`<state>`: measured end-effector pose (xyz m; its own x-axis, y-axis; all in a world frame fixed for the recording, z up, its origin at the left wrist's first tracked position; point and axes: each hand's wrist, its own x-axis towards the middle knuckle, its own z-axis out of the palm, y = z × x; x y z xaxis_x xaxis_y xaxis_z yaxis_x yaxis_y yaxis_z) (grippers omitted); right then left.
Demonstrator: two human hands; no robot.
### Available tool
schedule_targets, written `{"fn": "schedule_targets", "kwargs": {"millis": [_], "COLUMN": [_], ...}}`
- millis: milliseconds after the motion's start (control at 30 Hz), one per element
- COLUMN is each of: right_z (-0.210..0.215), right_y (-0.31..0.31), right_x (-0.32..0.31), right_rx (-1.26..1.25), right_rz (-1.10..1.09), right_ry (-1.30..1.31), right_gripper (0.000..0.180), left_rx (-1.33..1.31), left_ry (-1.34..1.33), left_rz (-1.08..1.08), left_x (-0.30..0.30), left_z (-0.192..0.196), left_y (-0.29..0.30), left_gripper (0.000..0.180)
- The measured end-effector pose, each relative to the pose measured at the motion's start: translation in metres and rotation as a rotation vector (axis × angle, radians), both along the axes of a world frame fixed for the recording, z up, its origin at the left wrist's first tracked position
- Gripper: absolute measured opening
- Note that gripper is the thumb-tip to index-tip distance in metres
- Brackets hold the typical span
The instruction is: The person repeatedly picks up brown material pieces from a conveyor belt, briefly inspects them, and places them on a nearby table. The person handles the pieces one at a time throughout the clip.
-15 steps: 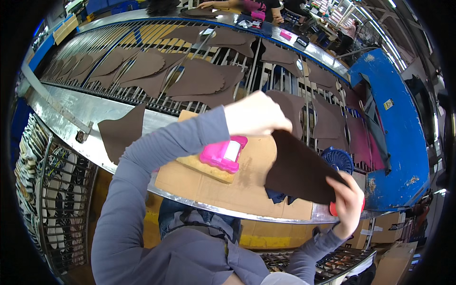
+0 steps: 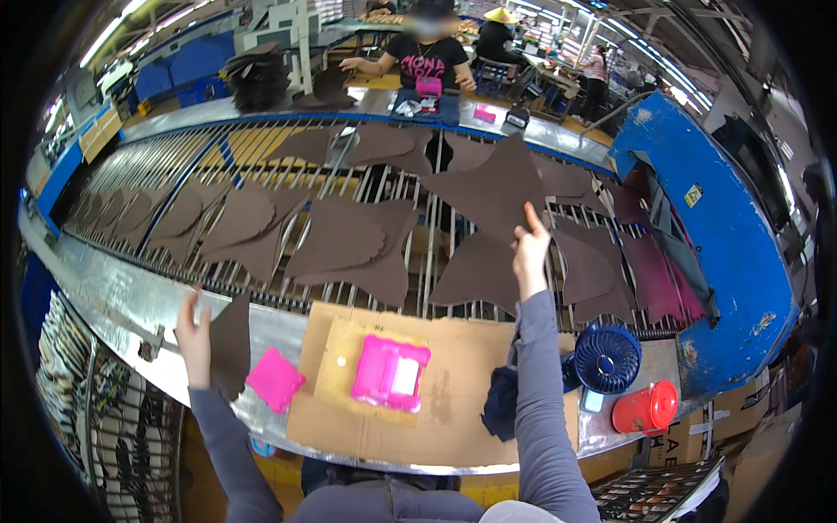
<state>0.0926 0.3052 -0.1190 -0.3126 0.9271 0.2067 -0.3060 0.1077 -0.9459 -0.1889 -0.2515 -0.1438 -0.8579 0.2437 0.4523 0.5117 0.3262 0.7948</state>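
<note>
A dark brown cut piece of sheet material (image 2: 493, 187), wide with pointed corners, lies over other pieces on the slatted rack at the centre right. At its lower right edge is my right hand (image 2: 530, 253), with the index finger stretched out and no grip to be seen. My left hand (image 2: 196, 340) is at the left end of the metal table edge, fingers apart. Beside it another brown piece (image 2: 231, 344) hangs over the front edge; whether the fingers touch it is unclear. Between my arms, a pink tray with a white pad (image 2: 391, 373) sits on a tan board (image 2: 344, 383).
Several brown pieces (image 2: 349, 244) cover the rack. A pink lid (image 2: 275, 380) lies left of the cardboard sheet (image 2: 462, 392). At right are dark cloth (image 2: 500, 405), a blue fan (image 2: 608, 357), a red canister (image 2: 643, 408) and a blue machine (image 2: 697, 253). A co-worker (image 2: 427, 57) stands across the rack.
The brown piece both hands held over the cardboard is now on the rack. My right hand has moved forward to it, and my left has swung back to the left edge.
</note>
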Motion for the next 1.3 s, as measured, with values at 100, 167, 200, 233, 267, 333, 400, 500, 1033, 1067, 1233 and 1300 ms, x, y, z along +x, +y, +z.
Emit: {"fn": "schedule_targets", "kwargs": {"millis": [100, 167, 200, 233, 267, 333, 400, 500, 1033, 1067, 1233, 1300], "right_z": [-0.059, -0.099, -0.111, -0.12, -0.13, -0.142, -0.15, -0.152, 0.039, 0.072, 0.161, 0.166], "right_y": [0.028, 0.028, 0.031, 0.036, 0.04, 0.046, 0.049, 0.054, -0.133, -0.166, -0.276, -0.294], "right_x": [-0.022, -0.051, -0.058, -0.054, -0.05, -0.052, -0.052, -0.044, 0.064, 0.052, 0.005, -0.004], "right_rx": [-0.287, -0.359, -0.368, -0.396, -0.425, -0.473, -0.5, -0.542, 0.612, 0.837, 1.669, 1.674], "right_rz": [-0.073, -0.073, -0.094, -0.129, -0.163, -0.217, -0.281, -0.203, 0.185, 0.142, 0.212, 0.324], "right_ry": [0.229, 0.325, 0.339, 0.341, 0.343, 0.36, 0.395, 0.241, -0.379, -0.441, -0.574, -0.637], "right_gripper": [0.067, 0.069, 0.07, 0.07, 0.071, 0.072, 0.073, 0.07, 0.027, 0.025, 0.036, 0.041], "left_rx": [-0.252, -0.324, -0.339, -0.423, -0.507, -0.435, -0.301, -0.658, -0.098, -0.234, -0.427, -0.478], "left_ry": [-0.066, -0.255, -0.393, -0.393, -0.393, -0.41, -0.493, -0.53, -0.145, -0.007, 0.688, 0.824], "left_rz": [0.134, 0.313, 0.394, 0.405, 0.418, 0.406, 0.458, 0.673, 0.228, 0.202, -0.318, -0.455], "left_x": [0.018, 0.036, 0.049, 0.056, 0.058, 0.048, 0.034, 0.027, 0.023, 0.037, 0.082, 0.1], "left_z": [-0.085, -0.138, -0.149, -0.144, -0.14, -0.144, -0.137, -0.124, 0.0, 0.052, 0.177, 0.204], "left_y": [-0.059, -0.122, -0.128, -0.12, -0.114, -0.119, -0.112, -0.087, -0.06, -0.043, 0.027, 0.047], "left_gripper": [0.047, 0.06, 0.065, 0.068, 0.072, 0.082, 0.087, 0.095, 0.03, 0.029, 0.029, 0.03]}}
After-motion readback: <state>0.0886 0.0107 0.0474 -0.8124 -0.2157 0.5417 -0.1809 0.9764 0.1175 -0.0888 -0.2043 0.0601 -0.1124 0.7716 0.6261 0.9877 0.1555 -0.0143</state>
